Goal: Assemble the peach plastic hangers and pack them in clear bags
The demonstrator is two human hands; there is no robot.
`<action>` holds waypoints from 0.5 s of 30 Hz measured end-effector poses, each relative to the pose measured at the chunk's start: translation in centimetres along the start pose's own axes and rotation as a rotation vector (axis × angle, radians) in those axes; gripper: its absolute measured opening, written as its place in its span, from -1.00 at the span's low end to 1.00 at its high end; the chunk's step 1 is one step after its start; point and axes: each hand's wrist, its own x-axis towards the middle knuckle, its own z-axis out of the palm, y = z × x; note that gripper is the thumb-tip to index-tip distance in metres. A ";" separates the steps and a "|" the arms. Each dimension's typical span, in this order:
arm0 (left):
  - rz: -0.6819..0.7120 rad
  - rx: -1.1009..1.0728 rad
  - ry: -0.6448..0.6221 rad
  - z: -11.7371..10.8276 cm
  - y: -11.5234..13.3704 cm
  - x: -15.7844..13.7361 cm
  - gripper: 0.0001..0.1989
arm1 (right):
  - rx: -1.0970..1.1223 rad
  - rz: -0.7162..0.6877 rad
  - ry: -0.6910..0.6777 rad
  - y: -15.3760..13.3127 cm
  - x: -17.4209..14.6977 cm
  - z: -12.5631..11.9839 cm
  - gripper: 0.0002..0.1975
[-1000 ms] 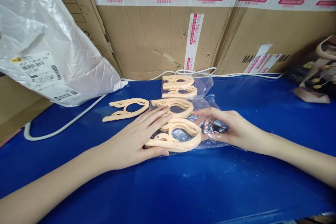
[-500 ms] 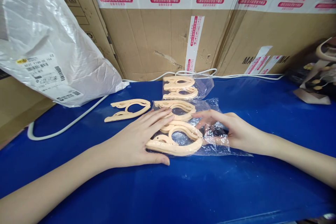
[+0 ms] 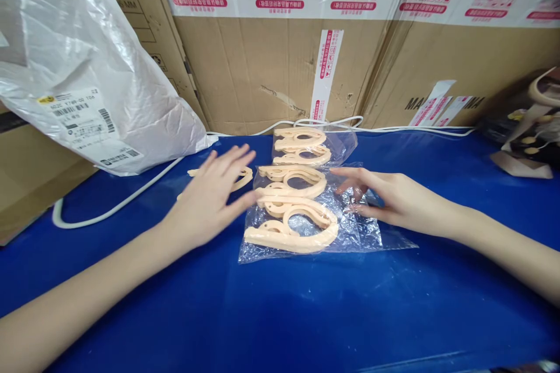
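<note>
Two cream plastic folding hangers (image 3: pixel 301 239) lie in a clear plastic bag (image 3: pixel 359 233) on the blue table, one nearer me than the other. My right hand (image 3: pixel 389 201) is over the bag's right side, fingers apart and slightly curled, gripping nothing; I cannot tell whether its fingertips touch the film. My left hand (image 3: pixel 212 198) hovers to the left of the bag with fingers spread and nothing in it. It partly covers a loose cream folding hanger (image 3: pixel 242 179). Behind, a second clear bag (image 3: pixel 343 143) holds more cream folding hangers (image 3: pixel 304 157).
Large cardboard boxes (image 3: pixel 258 58) stand along the back of the blue table (image 3: pixel 280 315). A white plastic mailer (image 3: pixel 144 111) leans at the left, with a white cable (image 3: pixel 118 218) looping out beside it. Dark wrapped items (image 3: pixel 534 134) sit at the far right.
My left hand has lifted off the bagged hangers and moved left, over the loose hanger. My right hand has loosened from the film, its fingers opening.
</note>
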 end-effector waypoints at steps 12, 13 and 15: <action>-0.044 0.113 -0.280 -2.3 -6.6 0.4 -0.30 | -0.087 0.032 0.191 1.7 0.0 -0.8 -0.56; -0.045 0.143 -0.237 -1.9 -6.7 0.4 -0.30 | -0.093 0.028 0.214 1.6 0.0 -0.9 -0.58; -0.040 0.218 -0.149 -1.1 -6.7 0.2 -0.30 | -0.112 0.016 0.264 1.4 -0.1 -1.0 -0.62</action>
